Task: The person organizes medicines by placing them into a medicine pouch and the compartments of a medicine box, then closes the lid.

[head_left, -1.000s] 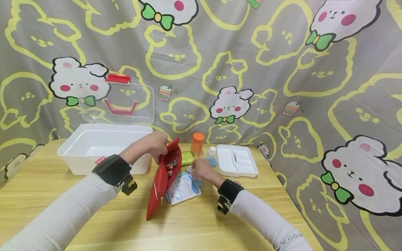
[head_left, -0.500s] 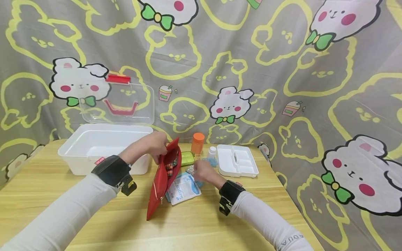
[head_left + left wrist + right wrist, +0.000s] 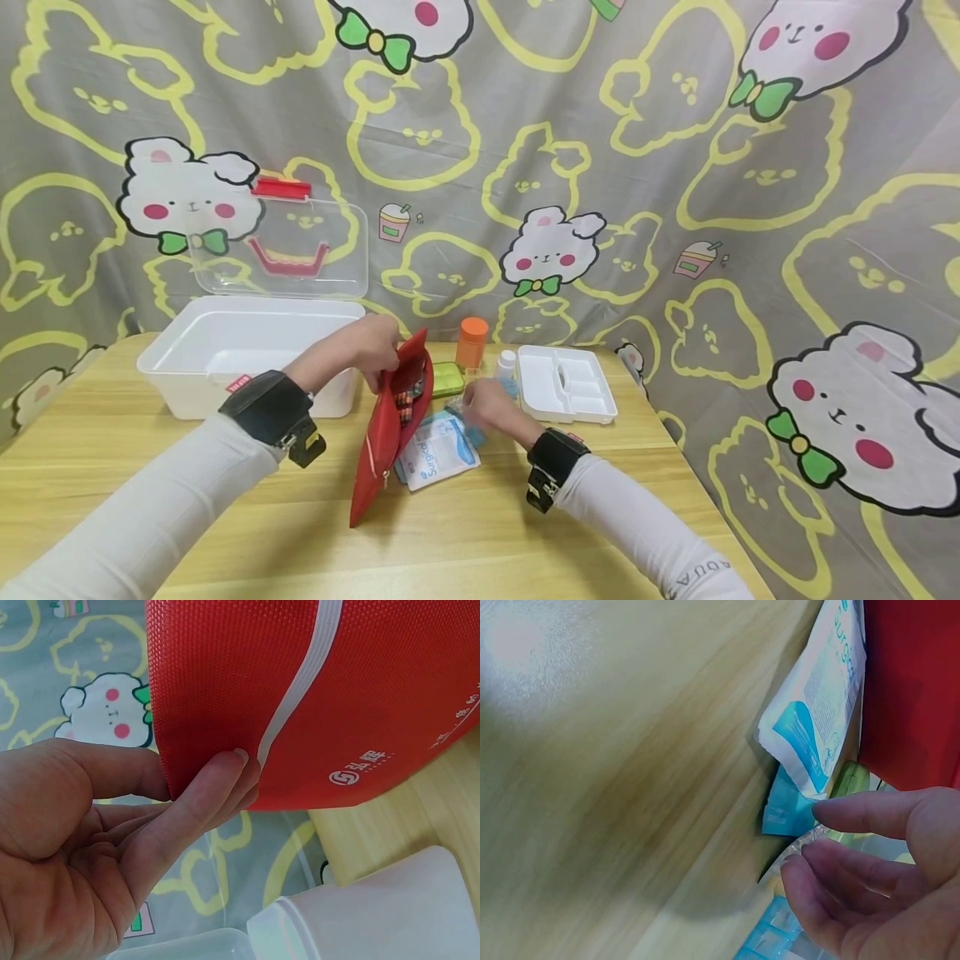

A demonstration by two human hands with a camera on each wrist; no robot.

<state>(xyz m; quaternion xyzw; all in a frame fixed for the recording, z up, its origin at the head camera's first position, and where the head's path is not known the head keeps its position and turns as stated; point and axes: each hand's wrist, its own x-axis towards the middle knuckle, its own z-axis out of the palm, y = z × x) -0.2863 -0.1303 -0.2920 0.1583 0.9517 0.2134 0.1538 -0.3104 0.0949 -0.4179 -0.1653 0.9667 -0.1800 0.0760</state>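
Observation:
My left hand (image 3: 375,343) pinches the upper edge of a red zip pouch (image 3: 381,437), which stands tilted with its mouth parted. Several coloured strips (image 3: 406,407) show inside it. The left wrist view has the thumb and fingers (image 3: 214,784) on either side of the red cloth. My right hand (image 3: 491,406) is just right of the pouch, over small supplies. In the right wrist view its thumb and fingertips stand apart beside a silvery blister pack (image 3: 801,846), partly hidden. Nearby are a white-and-blue surgical packet (image 3: 438,454) and a blue pill organizer (image 3: 771,930).
A white box (image 3: 255,383) with its clear lid (image 3: 341,242) raised stands at the left. Behind the right hand are an orange bottle (image 3: 472,343), a small white-capped bottle (image 3: 506,363) and a green case (image 3: 447,379). A white divided tray (image 3: 540,392) lies to the right.
My right hand has shifted slightly to the right, and more of the blister pack came into view beside its fingers. My left hand and the pouch have stayed put.

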